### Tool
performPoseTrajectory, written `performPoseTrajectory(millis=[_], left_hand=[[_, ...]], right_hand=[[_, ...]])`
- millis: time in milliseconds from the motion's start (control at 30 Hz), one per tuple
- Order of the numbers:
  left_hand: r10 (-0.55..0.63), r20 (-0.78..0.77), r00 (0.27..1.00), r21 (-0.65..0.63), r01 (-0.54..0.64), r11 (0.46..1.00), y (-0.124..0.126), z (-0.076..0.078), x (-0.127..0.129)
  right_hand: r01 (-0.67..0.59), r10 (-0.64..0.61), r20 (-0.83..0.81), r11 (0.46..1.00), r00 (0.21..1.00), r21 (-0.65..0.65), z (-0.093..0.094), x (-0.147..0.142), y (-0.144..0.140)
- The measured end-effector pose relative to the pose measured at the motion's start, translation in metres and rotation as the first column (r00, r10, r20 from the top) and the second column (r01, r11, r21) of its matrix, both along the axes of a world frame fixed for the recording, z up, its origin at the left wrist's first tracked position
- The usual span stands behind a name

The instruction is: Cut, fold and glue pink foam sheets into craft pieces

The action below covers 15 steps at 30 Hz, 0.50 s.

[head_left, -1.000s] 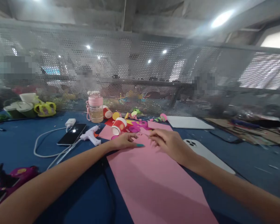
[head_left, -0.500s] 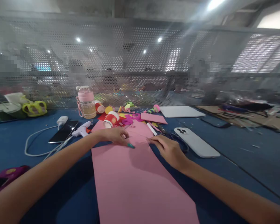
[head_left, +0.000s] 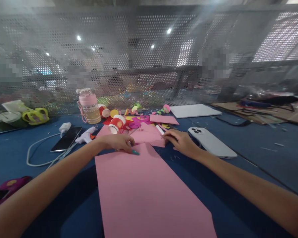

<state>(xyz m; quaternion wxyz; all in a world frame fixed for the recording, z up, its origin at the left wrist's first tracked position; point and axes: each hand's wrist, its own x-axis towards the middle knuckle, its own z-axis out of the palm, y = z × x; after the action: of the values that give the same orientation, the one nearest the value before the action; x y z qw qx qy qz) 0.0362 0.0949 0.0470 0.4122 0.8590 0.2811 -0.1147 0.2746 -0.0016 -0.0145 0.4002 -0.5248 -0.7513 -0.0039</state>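
Note:
A large sheet of pink paper (head_left: pixel 151 195) runs from the near edge of the view up to my left hand (head_left: pixel 119 142). My left hand is closed at its far edge, with the teal-nailed thumb lying on top; the other fingers are partly hidden. Beyond it lies a smaller piece of pink paper (head_left: pixel 151 136). Its right corner is pinched between the fingertips of my right hand (head_left: pixel 182 141). Blue table shows between the two pieces on the right. A white pen-like stick (head_left: pixel 160 129) lies just left of my right fingertips.
Red paper cups (head_left: pixel 117 123), coloured scraps and a pink bottle (head_left: pixel 89 107) stand behind my hands. To the left are a glue gun (head_left: pixel 86 135), a dark phone (head_left: pixel 67 138) and a charger (head_left: pixel 65 127). A white phone (head_left: pixel 212 142) and white board (head_left: pixel 195 110) lie right.
My right hand has moved away and slightly right, drawing the smaller pink piece's corner. A gap between the pieces now shows on the right. My left hand stays at the large sheet's edge.

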Motion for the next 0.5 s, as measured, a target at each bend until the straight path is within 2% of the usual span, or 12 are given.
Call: performPoseTrajectory(millis=[100, 200, 267, 367, 500], left_hand=[[0.017, -0.048, 0.999, 0.083, -0.013, 0.996, -0.003, 0.006, 0.001], [-0.047, -0.147, 0.988, 0.098, 0.062, 0.993, -0.008, 0.015, 0.001], [-0.089, -0.203, 0.975, 0.044, 0.1, 0.994, -0.011, 0.02, 0.001], [-0.104, -0.233, 0.967, -0.083, 0.087, 0.993, -0.01, 0.021, 0.0], [-0.121, -0.083, 0.989, -0.18, 0.105, 0.978, 0.0, 0.01, -0.001]], right_hand=[[0.006, -0.008, 0.029, 0.999, 1.0, 0.054, -0.002, 0.004, 0.003], [0.001, -0.007, 0.051, 0.994, 0.999, 0.108, -0.002, 0.004, 0.0], [-0.015, 0.0, 0.102, 0.988, 0.995, 0.152, 0.0, 0.003, -0.005], [-0.031, -0.023, 0.225, 0.971, 0.974, 0.236, 0.007, 0.005, -0.012], [0.056, -0.136, 0.255, 0.953, 0.957, 0.297, 0.016, 0.019, -0.016]])
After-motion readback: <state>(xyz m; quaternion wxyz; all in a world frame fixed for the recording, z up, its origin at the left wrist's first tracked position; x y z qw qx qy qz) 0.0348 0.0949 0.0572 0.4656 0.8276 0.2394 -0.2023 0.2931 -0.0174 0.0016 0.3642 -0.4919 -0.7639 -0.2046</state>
